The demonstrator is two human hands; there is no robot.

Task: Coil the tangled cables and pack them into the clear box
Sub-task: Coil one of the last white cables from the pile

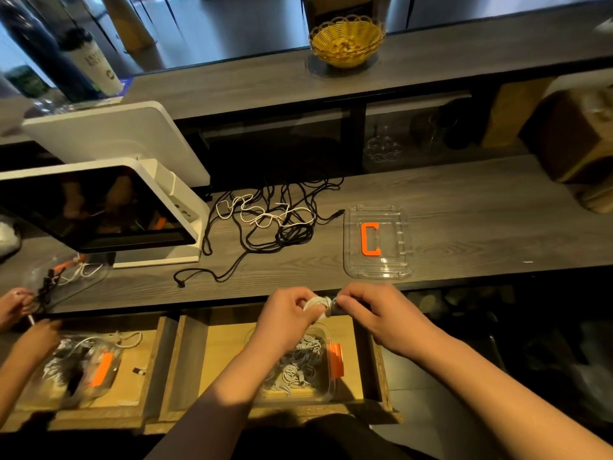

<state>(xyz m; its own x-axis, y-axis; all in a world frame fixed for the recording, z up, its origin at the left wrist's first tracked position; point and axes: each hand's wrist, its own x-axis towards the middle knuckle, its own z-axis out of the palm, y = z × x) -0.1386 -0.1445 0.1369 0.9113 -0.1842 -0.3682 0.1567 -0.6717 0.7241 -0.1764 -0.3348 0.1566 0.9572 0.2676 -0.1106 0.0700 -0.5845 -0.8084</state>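
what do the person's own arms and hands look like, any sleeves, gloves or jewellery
Both are bare: the left hand and the right hand wear no gloves, and no rings, watch or bracelet show on the fingers or wrists. The forearms are uncovered from wrist down to the frame's lower edge, so no sleeve is visible. No markings show in this dim, warm light.

Grey counter [464, 200]: tangled cables [265, 220], lid [378, 242], monitor [99, 210].
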